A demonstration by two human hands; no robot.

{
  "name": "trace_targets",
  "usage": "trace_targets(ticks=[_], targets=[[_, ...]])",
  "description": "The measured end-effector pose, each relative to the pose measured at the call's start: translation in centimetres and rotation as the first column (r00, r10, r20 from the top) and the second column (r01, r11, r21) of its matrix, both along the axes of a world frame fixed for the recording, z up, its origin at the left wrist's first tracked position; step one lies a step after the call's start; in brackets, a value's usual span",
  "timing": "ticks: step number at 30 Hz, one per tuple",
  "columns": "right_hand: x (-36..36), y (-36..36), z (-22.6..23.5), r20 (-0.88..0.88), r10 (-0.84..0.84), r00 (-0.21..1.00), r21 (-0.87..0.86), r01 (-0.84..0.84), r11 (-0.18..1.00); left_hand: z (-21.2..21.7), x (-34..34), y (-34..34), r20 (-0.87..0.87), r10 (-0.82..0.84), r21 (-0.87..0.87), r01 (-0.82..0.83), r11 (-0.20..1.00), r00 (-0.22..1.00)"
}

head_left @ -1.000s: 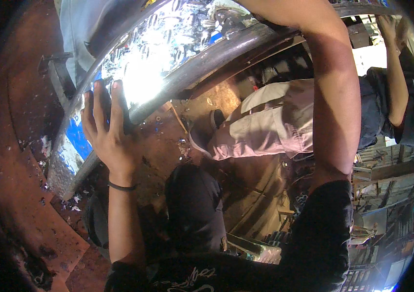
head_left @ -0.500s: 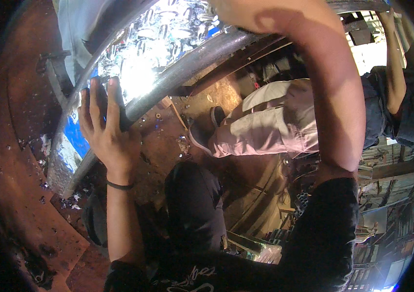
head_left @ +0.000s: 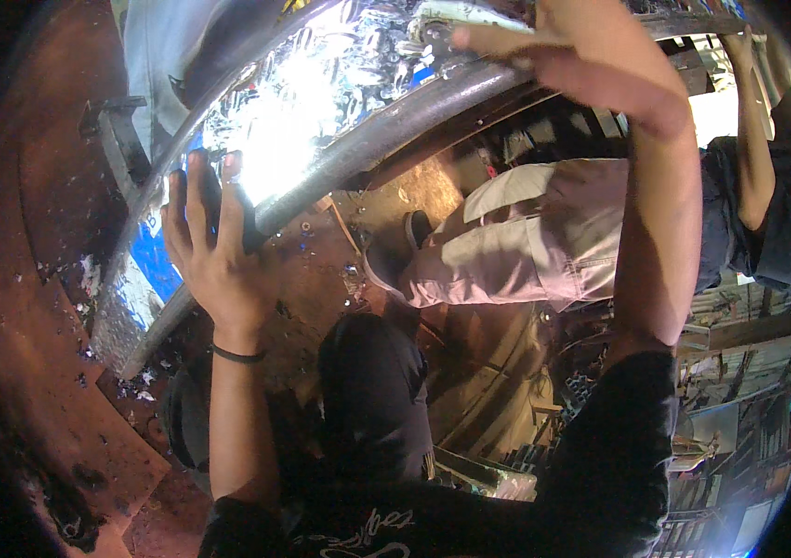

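A large shiny curved metal sheet with a thick rolled rim arcs across the top of the view. My left hand wraps its fingers over the lower left stretch of the rim, a dark band on its wrist. Further right, at the top, my right hand lies on the rim with the thumb out to the left. Both arms reach up from my black sleeves. My dark-trousered knee is below.
Another person in light trousers and a dark top stands across the sheet at the right, one arm raised to its far edge. The rusty brown floor is strewn with scraps. Shelves and clutter fill the lower right.
My right hand has slid into view along the rim at the top. The sheet has shifted slightly across the view. My left hand keeps its hold.
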State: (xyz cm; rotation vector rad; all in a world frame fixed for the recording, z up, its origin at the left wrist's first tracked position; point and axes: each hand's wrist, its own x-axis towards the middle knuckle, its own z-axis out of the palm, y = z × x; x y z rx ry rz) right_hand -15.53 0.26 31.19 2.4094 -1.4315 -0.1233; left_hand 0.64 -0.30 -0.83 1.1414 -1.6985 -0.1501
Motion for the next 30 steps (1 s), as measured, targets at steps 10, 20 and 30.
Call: trace_targets(ticks=[10, 20, 30], targets=[[-2.5, 0.8, 1.0, -0.120, -0.154, 0.981, -0.615, 0.049, 0.787, 1.1, -0.6, 0.7, -0.014, -0.046, -0.007, 0.046, 0.999, 0.999], [-1.7, 2.1, -2.1, -0.269, 0.117, 0.956, -0.047, -0.134, 0.990, 1.0, -0.3, 0.5, -0.003, -0.020, -0.023, 0.020, 1.000, 1.000], [-3.2, -0.4, -4.5, -0.273, 0.023, 0.962, -0.072, -0.044, 0.996, 0.3, -0.1, 0.3, 0.028, -0.016, 0.007, 0.016, 1.000, 0.999]])
